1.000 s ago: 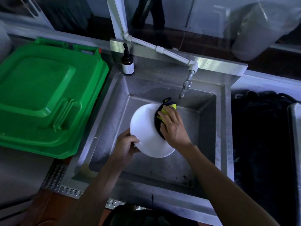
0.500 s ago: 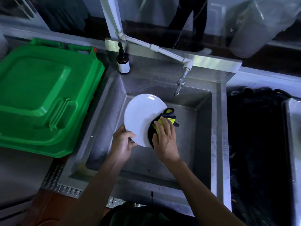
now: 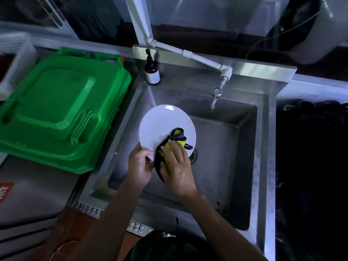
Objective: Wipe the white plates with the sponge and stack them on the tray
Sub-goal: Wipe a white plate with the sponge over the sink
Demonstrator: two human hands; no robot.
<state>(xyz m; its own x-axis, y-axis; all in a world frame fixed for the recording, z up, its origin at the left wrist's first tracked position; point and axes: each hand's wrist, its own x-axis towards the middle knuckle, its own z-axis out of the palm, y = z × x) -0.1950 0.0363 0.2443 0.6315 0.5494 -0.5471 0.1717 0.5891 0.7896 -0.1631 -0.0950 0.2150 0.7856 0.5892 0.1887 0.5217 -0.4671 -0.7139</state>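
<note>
A round white plate (image 3: 162,127) is held tilted over the steel sink (image 3: 222,147). My left hand (image 3: 140,162) grips the plate's lower left rim. My right hand (image 3: 178,166) presses a yellow and black sponge (image 3: 170,146) flat against the plate's lower right face. The sponge's dark edge sticks out above and below my fingers. No tray with stacked plates shows in this view.
A green plastic bin lid (image 3: 56,113) lies left of the sink. A brown pump bottle (image 3: 152,71) stands at the sink's back left corner. The tap (image 3: 215,97) hangs over the basin's far side, and the drain (image 3: 194,157) peeks out under the plate. A white mesh basket (image 3: 17,59) sits far left.
The sponge and my right hand have slid from the plate's upper right edge down to its lower right. The plate has tipped further up, showing more of its face.
</note>
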